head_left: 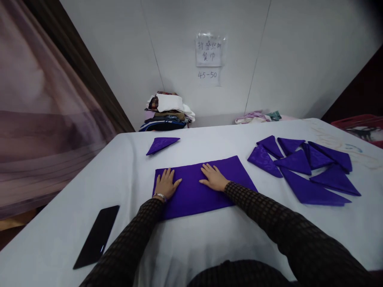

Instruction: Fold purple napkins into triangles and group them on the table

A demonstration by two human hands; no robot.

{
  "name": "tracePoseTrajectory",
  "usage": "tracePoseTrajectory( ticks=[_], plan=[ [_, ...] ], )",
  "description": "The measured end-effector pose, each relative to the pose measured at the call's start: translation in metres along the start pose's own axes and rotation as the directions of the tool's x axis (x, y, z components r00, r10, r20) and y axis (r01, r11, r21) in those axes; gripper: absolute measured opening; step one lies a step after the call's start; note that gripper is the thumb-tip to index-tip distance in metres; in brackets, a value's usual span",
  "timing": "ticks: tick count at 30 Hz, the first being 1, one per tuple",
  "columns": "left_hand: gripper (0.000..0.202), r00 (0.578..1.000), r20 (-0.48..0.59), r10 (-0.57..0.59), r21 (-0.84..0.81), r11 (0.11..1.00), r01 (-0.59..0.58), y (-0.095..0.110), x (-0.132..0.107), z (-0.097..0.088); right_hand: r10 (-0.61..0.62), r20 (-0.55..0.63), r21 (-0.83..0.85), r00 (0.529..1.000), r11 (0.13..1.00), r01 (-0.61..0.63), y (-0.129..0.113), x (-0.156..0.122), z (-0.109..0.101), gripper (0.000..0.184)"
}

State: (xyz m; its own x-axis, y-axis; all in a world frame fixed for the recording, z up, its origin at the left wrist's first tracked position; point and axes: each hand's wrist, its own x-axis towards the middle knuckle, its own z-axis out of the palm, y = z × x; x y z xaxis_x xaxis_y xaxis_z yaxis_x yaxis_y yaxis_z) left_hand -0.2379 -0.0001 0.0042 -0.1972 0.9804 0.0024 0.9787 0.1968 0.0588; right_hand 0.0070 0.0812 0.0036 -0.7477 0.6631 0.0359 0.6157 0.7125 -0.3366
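A purple cloth napkin [194, 195], folded into a rectangle, lies flat on the white-covered table in front of me. My left hand [166, 185] rests palm down on its left part, fingers spread, a bracelet at the wrist. Flat on the napkin's upper middle is my right hand [214, 177], its fingers stretched out. Neither hand grips the cloth. Beyond the left hand lies one purple napkin folded into a triangle [162, 144]. To the right, several more folded purple napkins [295, 161] lie in an overlapping group.
A black phone [98, 236] lies at the left of the table [131, 247]. Behind the far edge stand a stack of folded clothes [169, 111] and some crumpled fabric [254, 118]. Paper signs [209, 56] hang on the wall. A pinkish curtain [44, 99] borders the left side.
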Motion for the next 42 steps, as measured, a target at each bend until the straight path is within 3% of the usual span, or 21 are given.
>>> tracePoseTrajectory(
  ticks=[3, 6, 10, 12, 15, 18, 21, 24, 28, 30, 32, 35, 38, 42],
  plan=[
    [0.063, 0.997, 0.06, -0.043, -0.006, 0.999, 0.044, 0.001, 0.001, 0.004, 0.003, 0.022, -0.018, 1.0, 1.0, -0.003, 0.008, 0.001, 0.004, 0.071],
    [0.064, 0.996, 0.067, -0.051, -0.018, 0.998, 0.052, -0.001, 0.003, 0.004, 0.14, -0.008, -0.058, 0.99, 0.988, -0.14, 0.046, -0.012, -0.005, 0.069],
    [0.066, 0.996, 0.076, -0.045, -0.026, 0.999, 0.047, -0.002, 0.003, 0.005, 0.389, -0.084, -0.129, 0.917, 0.909, -0.397, 0.101, -0.039, -0.026, 0.065],
    [0.067, 0.996, 0.076, -0.048, -0.025, 0.998, 0.05, -0.001, 0.002, 0.006, 0.457, -0.118, -0.16, 0.882, 0.868, -0.471, 0.106, -0.05, -0.032, 0.064],
    [0.067, 0.996, 0.071, -0.048, -0.028, 0.998, 0.05, -0.001, 0.002, 0.007, 0.371, -0.121, -0.166, 0.921, 0.907, -0.387, 0.076, -0.065, -0.028, 0.066],
    [0.066, 0.996, 0.073, -0.041, -0.034, 0.998, 0.044, -0.004, 0.005, 0.004, 0.102, -0.047, -0.086, 0.994, 0.991, -0.106, 0.02, -0.079, -0.009, 0.07],
    [0.065, 0.995, 0.072, -0.065, -0.064, 0.996, 0.069, -0.003, 0.003, -0.004, -0.012, 0.001, -0.023, 1.0, 1.0, 0.012, -0.02, -0.09, 0.008, 0.073],
    [0.066, 1.0, 0.003, 0.003, -0.059, 0.998, -0.003, 0.012, -0.018, -0.011, 0.012, -0.014, -0.028, 1.0, 1.0, -0.013, -0.03, -0.095, 0.014, 0.074],
    [0.066, 0.959, -0.04, 0.28, -0.023, 0.959, -0.281, 0.052, -0.065, -0.004, 0.024, -0.04, -0.063, 0.999, 0.998, -0.027, -0.026, -0.094, 0.014, 0.074],
    [0.067, 0.953, -0.022, 0.302, -0.022, 0.953, -0.302, 0.07, -0.082, 0.005, 0.023, -0.04, -0.082, 0.999, 0.996, -0.026, -0.026, -0.093, 0.015, 0.073],
    [0.069, 0.969, -0.012, 0.246, -0.016, 0.969, -0.246, 0.077, -0.089, 0.012, 0.022, -0.033, -0.092, 0.999, 0.995, -0.025, -0.025, -0.092, 0.015, 0.073],
    [0.074, 0.994, -0.004, 0.113, 0.004, 0.994, -0.113, 0.066, -0.092, 0.015, 0.048, -0.021, -0.093, 0.999, 0.994, -0.05, -0.019, -0.098, 0.014, 0.073],
    [0.076, 0.999, 0.019, -0.032, 0.042, 0.999, 0.032, 0.034, -0.098, 0.012, 0.132, -0.037, -0.112, 0.991, 0.984, -0.136, -0.002, -0.114, 0.01, 0.072],
    [0.075, 0.977, 0.029, -0.213, 0.087, 0.974, 0.21, -0.012, -0.116, 0.007, 0.265, -0.122, -0.18, 0.957, 0.942, -0.284, 0.032, -0.15, 0.005, 0.069]
  ],
)
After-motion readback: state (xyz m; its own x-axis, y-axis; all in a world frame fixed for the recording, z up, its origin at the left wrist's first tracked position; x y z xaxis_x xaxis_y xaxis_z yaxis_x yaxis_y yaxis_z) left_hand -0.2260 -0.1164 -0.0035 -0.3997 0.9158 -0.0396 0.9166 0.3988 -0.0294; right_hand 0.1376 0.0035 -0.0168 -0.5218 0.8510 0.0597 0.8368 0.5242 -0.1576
